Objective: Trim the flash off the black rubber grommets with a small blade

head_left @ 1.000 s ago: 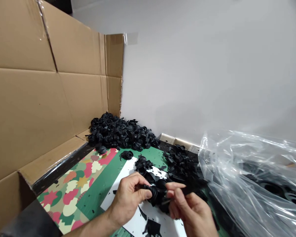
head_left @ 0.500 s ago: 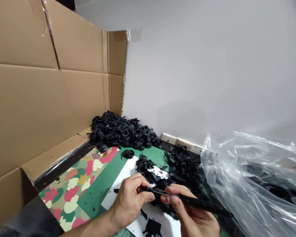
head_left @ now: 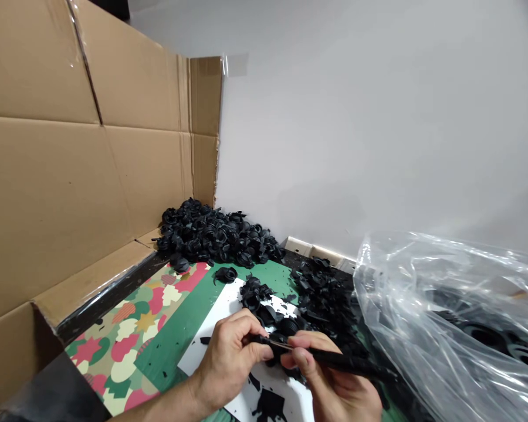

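Although most of it is hidden inside the left hand (head_left: pixel 227 364), the ribbed black rubber piece (head_left: pixel 262 341) looks light and soft, the kind of moulded part whose folds would give under a firm squeeze and spring back. It would probably handle best if pinched across its thicker ribbed body rather than by a thin edge, and its matte surface seems unlikely to be very slippery. The piece is held above a white sheet (head_left: pixel 211 319), with the left thumb and fingers closed around it. The right hand (head_left: pixel 330 375) grips a slim black-handled tool (head_left: pixel 334 361), its fingers curled narrowly around the handle as if around a pen. The tool's thin metal tip (head_left: pixel 283 345) reaches the piece, though whether it touches cannot be told. Black scraps (head_left: pixel 269 405) lie on the white sheet below the hands, and a small cluster of ribbed pieces (head_left: pixel 253 295) sits at its far end. A single ribbed piece (head_left: pixel 226 274) rests on a green sheet (head_left: pixel 268 274) beyond, and a loose pile of black offcuts (head_left: pixel 323 296) lies to the right. Farther off, a large heap of ribbed pieces (head_left: pixel 215 234) is banked against a cardboard wall (head_left: pixel 57 193). A clear plastic bag (head_left: pixel 440 299) with dark round shapes inside lies at the right, and a floral patterned sheet (head_left: pixel 118 357) lies at the left.
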Available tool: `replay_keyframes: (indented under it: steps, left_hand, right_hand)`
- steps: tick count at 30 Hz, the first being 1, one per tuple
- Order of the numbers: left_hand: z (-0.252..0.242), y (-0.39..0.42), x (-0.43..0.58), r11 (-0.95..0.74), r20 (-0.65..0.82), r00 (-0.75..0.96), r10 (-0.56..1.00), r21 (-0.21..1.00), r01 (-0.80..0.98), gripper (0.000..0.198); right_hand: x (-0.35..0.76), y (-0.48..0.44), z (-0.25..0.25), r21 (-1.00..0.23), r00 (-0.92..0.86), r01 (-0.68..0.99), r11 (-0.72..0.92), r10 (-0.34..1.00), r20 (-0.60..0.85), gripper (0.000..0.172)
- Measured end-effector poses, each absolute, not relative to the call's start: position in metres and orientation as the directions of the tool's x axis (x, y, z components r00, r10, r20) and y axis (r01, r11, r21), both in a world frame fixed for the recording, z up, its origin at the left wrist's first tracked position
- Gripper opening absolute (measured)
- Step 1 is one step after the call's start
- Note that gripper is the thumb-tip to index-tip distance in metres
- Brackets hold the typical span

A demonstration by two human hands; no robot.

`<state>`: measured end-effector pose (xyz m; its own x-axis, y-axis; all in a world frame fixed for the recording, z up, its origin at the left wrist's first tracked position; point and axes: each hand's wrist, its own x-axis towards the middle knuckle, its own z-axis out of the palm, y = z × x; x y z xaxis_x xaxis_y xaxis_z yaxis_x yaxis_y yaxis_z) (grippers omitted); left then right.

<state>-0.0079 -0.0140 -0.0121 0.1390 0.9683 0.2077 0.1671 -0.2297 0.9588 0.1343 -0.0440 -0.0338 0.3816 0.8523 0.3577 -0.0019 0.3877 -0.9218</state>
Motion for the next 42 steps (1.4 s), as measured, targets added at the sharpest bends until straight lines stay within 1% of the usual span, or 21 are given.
replay_keyframes:
  steps: [2,4,5,6,7,8,10,11,12,14,16,19,24,27,34,38,40,42]
  left_hand:
    - [-0.012,-0.014,-0.008,-0.234,0.210,0.153,0.966,0.959,0.159,0.007]
    - [-0.012,-0.014,-0.008,-0.236,0.214,0.159,0.964,0.962,0.136,0.007]
    - [-0.012,-0.014,-0.008,-0.234,0.214,0.157,0.964,0.965,0.122,0.006]
    - [-0.012,-0.014,-0.008,-0.229,0.211,0.153,0.965,0.967,0.109,0.006]
    - [-0.013,-0.014,-0.008,-0.221,0.205,0.145,0.968,0.970,0.099,0.005]
    - [-0.013,-0.013,-0.008,-0.212,0.199,0.137,0.970,0.973,0.091,0.005]
    - [-0.014,-0.012,-0.008,-0.199,0.188,0.125,0.974,0.977,0.078,0.004]
    - [-0.014,-0.011,-0.009,-0.197,0.188,0.118,0.975,0.978,0.075,0.004]
    - [-0.015,-0.011,-0.009,-0.198,0.189,0.111,0.976,0.978,0.072,0.004]
    - [-0.015,-0.010,-0.008,-0.205,0.197,0.098,0.975,0.976,0.070,0.004]
    - [-0.015,-0.010,-0.008,-0.213,0.206,0.092,0.974,0.974,0.077,0.004]
    - [-0.013,-0.011,-0.008,-0.227,0.217,0.098,0.971,0.969,0.100,0.004]
    - [-0.011,-0.012,-0.008,-0.268,0.255,0.115,0.960,0.956,0.121,0.004]
    - [-0.012,-0.012,-0.009,-0.283,0.270,0.115,0.956,0.951,0.124,0.005]
    - [-0.013,-0.012,-0.009,-0.298,0.281,0.133,0.950,0.946,0.131,0.005]
    - [-0.013,-0.012,-0.008,-0.302,0.285,0.135,0.949,0.945,0.125,0.005]
    - [-0.012,-0.012,-0.009,-0.306,0.290,0.133,0.948,0.944,0.123,0.006]
    - [-0.012,-0.013,-0.008,-0.307,0.291,0.128,0.948,0.943,0.126,0.006]
  right_hand:
    - [0.135,-0.044,-0.030,-0.836,0.324,0.179,0.519,0.771,0.548,0.013]
    - [0.140,-0.043,-0.027,-0.710,0.279,0.394,0.584,0.660,0.698,0.007]
    - [0.144,-0.042,-0.026,-0.661,0.287,0.474,0.582,0.607,0.741,0.008]
    - [0.150,-0.041,-0.025,-0.651,0.320,0.509,0.563,0.578,0.751,0.007]
    - [0.156,-0.039,-0.026,-0.685,0.375,0.496,0.534,0.580,0.723,0.004]
    - [0.163,-0.038,-0.026,-0.756,0.460,0.444,0.480,0.602,0.653,0.004]
    - [0.176,-0.036,-0.027,-0.893,0.585,0.275,0.357,0.675,0.450,0.018]
    - [0.182,-0.036,-0.026,-0.929,0.608,0.171,0.329,0.706,0.362,0.023]
    - [0.187,-0.036,-0.025,-0.940,0.597,0.073,0.335,0.740,0.310,0.026]
    - [0.192,-0.038,-0.021,-0.909,0.551,-0.080,0.409,0.778,0.302,0.027]
    - [0.188,-0.040,-0.017,-0.881,0.476,-0.141,0.452,0.811,0.340,0.025]
    - [0.167,-0.042,-0.018,-0.883,0.390,-0.119,0.455,0.839,0.380,0.020]
    - [0.140,-0.040,-0.033,-0.886,0.314,-0.047,0.461,0.849,0.425,0.023]
    - [0.139,-0.038,-0.037,-0.887,0.316,-0.037,0.460,0.848,0.426,0.024]
    - [0.136,-0.041,-0.029,-0.879,0.313,-0.082,0.470,0.849,0.425,0.021]
    - [0.134,-0.042,-0.028,-0.885,0.322,-0.111,0.451,0.859,0.398,0.021]
    - [0.135,-0.041,-0.030,-0.888,0.328,-0.100,0.449,0.858,0.397,0.023]
    - [0.134,-0.041,-0.032,-0.882,0.323,-0.048,0.468,0.843,0.430,0.023]
